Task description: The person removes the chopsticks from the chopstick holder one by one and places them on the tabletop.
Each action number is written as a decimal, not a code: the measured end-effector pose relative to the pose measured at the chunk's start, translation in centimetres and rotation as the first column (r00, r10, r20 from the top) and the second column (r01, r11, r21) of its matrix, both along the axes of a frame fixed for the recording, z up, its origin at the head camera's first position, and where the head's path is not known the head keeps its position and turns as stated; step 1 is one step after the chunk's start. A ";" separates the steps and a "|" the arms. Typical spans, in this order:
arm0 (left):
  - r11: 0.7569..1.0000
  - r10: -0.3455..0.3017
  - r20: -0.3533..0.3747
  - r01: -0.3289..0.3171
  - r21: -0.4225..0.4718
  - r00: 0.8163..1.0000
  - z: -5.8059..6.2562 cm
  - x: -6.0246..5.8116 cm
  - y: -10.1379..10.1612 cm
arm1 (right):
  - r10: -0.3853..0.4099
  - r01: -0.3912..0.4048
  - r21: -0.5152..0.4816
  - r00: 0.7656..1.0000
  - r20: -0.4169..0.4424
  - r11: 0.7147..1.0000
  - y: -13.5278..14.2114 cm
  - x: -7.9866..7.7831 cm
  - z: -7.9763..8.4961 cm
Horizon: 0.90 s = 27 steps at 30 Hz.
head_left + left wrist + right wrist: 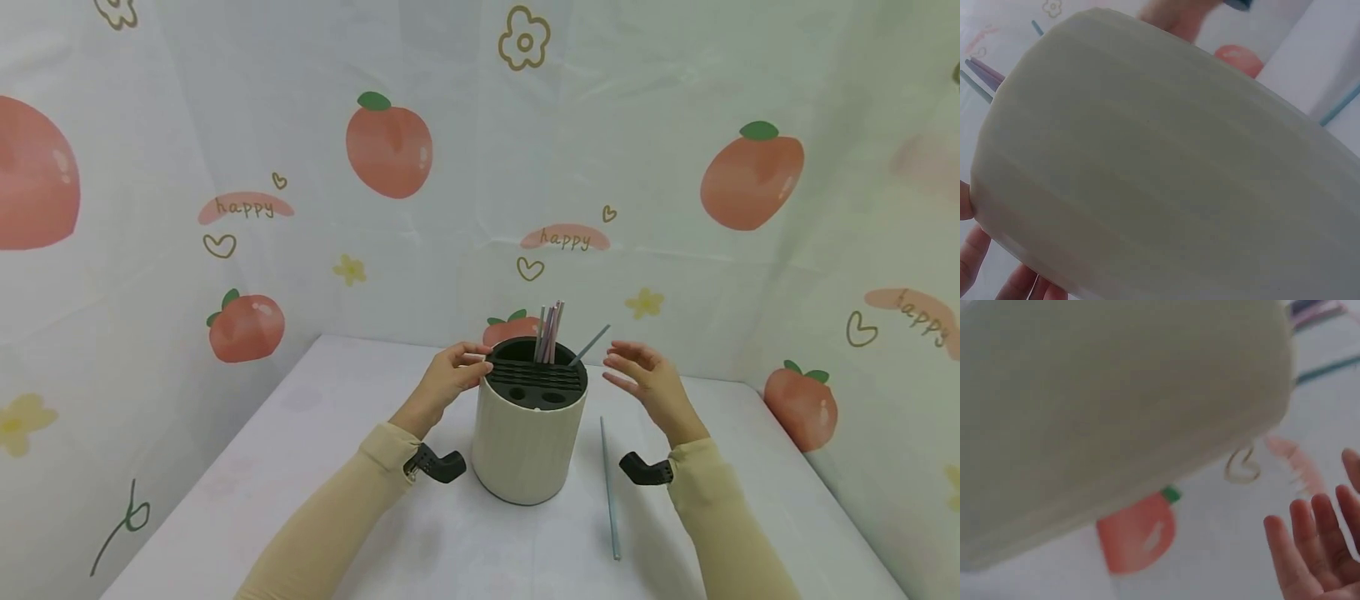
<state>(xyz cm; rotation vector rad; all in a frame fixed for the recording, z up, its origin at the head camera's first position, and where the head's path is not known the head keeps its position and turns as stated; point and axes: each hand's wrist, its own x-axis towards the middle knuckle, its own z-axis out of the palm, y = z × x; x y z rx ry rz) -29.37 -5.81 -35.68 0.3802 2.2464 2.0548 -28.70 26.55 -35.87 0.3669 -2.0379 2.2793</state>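
Observation:
A cream, ribbed, round desk organizer (527, 450) with a black slotted top (536, 383) stands upright on the table. Several thin pink, purple and greenish sticks (550, 333) rise from its large back compartment, and one blue-grey stick (592, 343) leans out to the right. My left hand (450, 379) touches the organizer's upper left edge with thumb and fingertips; in the left wrist view some fingers (971, 259) pass partly behind its wall. My right hand (645, 379) is apart from it on the right, near the leaning stick, fingers (1279, 544) spread and holding nothing.
Another thin blue stick (610, 492) lies on the white table (360, 517), right of the organizer and pointing away from me. White cloth (465, 108) printed with peaches, hearts and flowers rises behind and on both sides. A black wrist device (442, 464) sits on each wrist.

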 end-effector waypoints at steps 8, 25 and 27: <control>1.000 0.001 -0.002 -0.001 0.006 1.000 0.0 -0.1 0.1 | 0.129 -0.162 -0.156 0.971 -0.200 0.974 -2.3 1.0 2.8; 1.000 0.001 0.007 -0.001 0.005 1.000 0.2 0.1 0.1 | 0.068 -0.087 -0.067 0.967 -0.246 0.994 -4.2 0.4 2.5; 1.000 0.006 0.006 -0.006 0.002 1.000 0.2 0.2 0.0 | 0.054 -0.071 -0.056 0.965 -0.256 0.996 -4.3 0.3 3.1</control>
